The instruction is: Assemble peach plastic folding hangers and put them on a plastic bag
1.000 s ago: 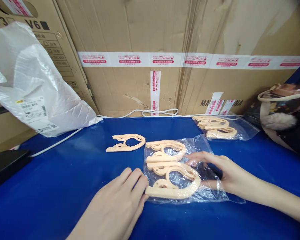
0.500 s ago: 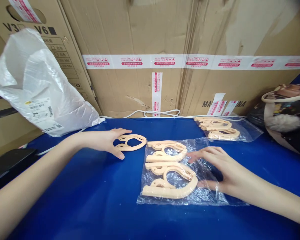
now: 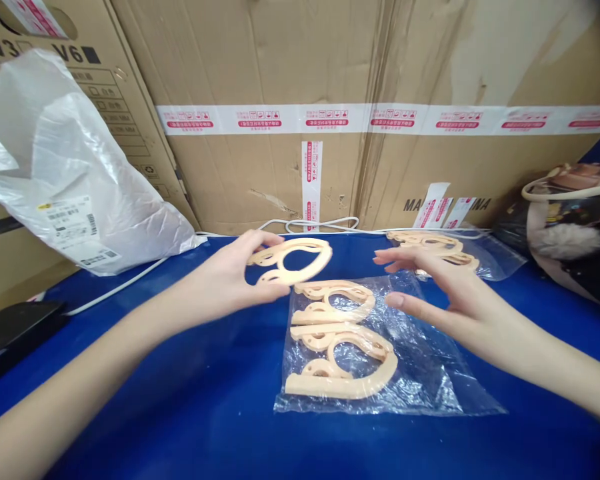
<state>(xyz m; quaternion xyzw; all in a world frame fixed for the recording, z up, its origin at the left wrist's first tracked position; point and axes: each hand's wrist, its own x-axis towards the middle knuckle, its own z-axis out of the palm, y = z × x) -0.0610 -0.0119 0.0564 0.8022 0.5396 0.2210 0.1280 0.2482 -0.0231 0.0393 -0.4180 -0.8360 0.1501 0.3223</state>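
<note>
Between the thumb and fingers of my left hand [image 3: 233,272] is a folded beige plastic hanger [image 3: 307,273], lifted just above the blue table. Below and to its right lies a clear plastic bag [image 3: 430,367] with several more folded hangers [image 3: 353,387] inside, lying flat. My right hand [image 3: 447,287] hovers over the bag's upper right part, fingers apart and pointing left, holding nothing. It partly hides a second clear bag [image 3: 503,259] of beige hangers at the back right.
Large cardboard boxes [image 3: 260,180] stand along the back edge of the blue table [image 3: 205,413]. A white mailing bag [image 3: 80,173] leans at the left, above a black flat device [image 3: 17,333]. A white cable [image 3: 325,225] runs along the back. A dark bag with a pompom [image 3: 570,241] sits at the right.
My left hand has taken hold of the loose hanger and raised it up and to the right. My right hand has come off the bag and moved up, its fingers spread.
</note>
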